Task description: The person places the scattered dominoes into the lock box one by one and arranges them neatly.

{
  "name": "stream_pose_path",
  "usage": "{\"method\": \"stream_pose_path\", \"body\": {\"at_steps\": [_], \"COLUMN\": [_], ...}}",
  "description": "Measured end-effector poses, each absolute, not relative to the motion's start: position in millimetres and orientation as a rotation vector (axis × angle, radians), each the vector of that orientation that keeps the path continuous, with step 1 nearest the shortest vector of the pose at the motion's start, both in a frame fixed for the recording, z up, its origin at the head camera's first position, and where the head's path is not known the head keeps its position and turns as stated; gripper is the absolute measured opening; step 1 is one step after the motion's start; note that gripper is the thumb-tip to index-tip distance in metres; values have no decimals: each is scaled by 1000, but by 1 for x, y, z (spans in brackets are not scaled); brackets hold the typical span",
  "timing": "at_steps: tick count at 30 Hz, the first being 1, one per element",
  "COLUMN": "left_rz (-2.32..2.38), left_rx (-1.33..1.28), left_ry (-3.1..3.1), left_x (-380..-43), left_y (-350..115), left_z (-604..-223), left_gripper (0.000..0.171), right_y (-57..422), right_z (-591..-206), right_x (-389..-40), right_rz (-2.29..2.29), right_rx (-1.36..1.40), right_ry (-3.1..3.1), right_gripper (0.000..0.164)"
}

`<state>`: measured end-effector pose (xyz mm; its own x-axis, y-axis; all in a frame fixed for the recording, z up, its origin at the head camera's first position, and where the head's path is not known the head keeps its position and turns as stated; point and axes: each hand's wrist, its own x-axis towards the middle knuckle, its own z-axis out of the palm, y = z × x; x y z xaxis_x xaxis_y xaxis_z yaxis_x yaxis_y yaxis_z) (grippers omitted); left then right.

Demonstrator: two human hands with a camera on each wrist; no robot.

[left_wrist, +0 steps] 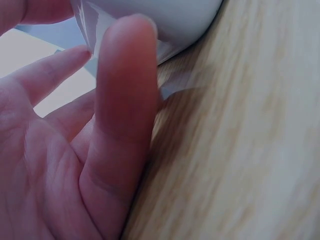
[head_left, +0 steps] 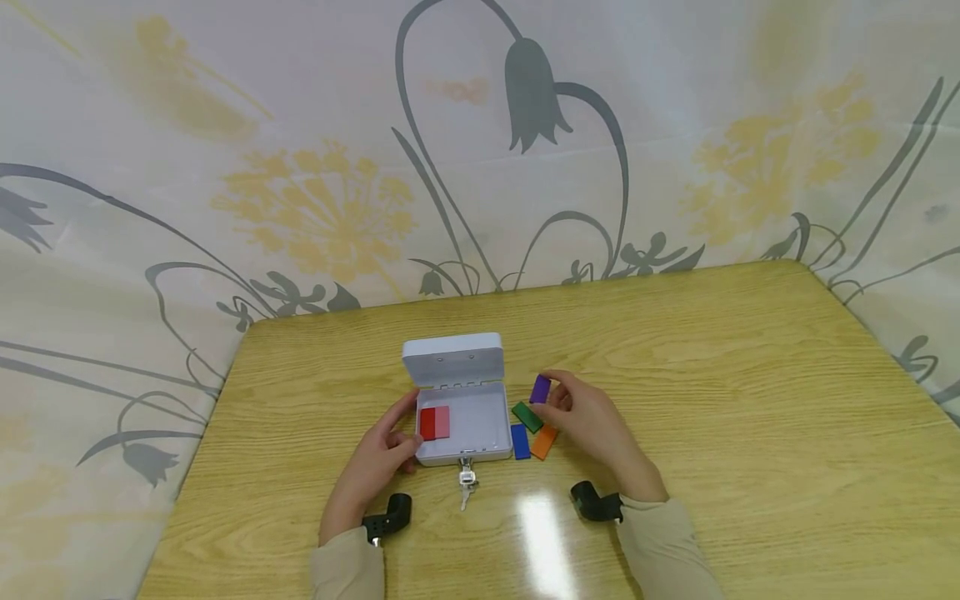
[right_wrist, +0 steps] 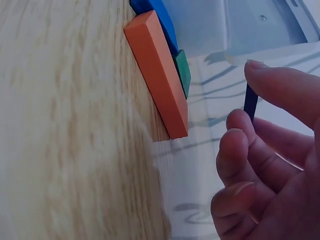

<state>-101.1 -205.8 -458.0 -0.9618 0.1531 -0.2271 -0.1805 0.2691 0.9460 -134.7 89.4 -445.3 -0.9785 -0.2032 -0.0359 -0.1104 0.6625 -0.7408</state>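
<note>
A small white metal cash box [head_left: 472,421] stands on the table with its lid [head_left: 453,361] raised. Inside, against its left wall, a red block [head_left: 427,424] and a pink block [head_left: 442,422] lie side by side. My left hand [head_left: 381,454] holds the box by its left side, thumb at the front corner and index finger toward the back. Between thumb and fingers, my right hand [head_left: 592,417] pinches a purple block [head_left: 540,389], raised right of the box. Below it lie a green block [head_left: 527,417], a blue block [head_left: 521,442] and an orange block [right_wrist: 159,75].
Keys [head_left: 466,483] hang from the lock at the box's front. The wooden table [head_left: 750,400] reaches back to a flower-printed cloth [head_left: 480,167]. Each wrist carries a black camera mount, such as the right one [head_left: 596,502].
</note>
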Motion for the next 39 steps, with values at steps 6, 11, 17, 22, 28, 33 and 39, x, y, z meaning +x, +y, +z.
{"method": "stream_pose_path", "body": {"at_steps": [6, 11, 17, 22, 28, 33, 39], "left_rz": [1743, 1733, 1756, 1763, 1754, 1746, 1765], "left_rx": [-25, -21, -8, -8, -22, -25, -31], "left_ry": [2286, 2290, 2278, 2268, 2253, 2251, 2242], "left_x": [-101, -101, -101, -101, -98, -95, -100], "left_y": [-207, -207, -207, -207, -202, -200, -205], "left_z": [-460, -459, -460, -459, -443, -434, -450], "left_gripper": [62, 61, 62, 62, 62, 62, 63], "right_y": [84, 77, 68, 65, 62, 57, 47], "right_z": [-442, -442, -443, -443, -444, -446, -445], "right_x": [-134, -133, -132, -130, -128, -128, -123], "right_rz": [-1269, -1293, -1345, -1386, -1417, -1454, -1524], "right_rx": [-316, -330, -396, -441, -482, -575, -645], "right_ry": [2757, 2744, 2723, 2708, 2710, 2684, 2592], "right_gripper": [48, 47, 46, 46, 46, 46, 48]}}
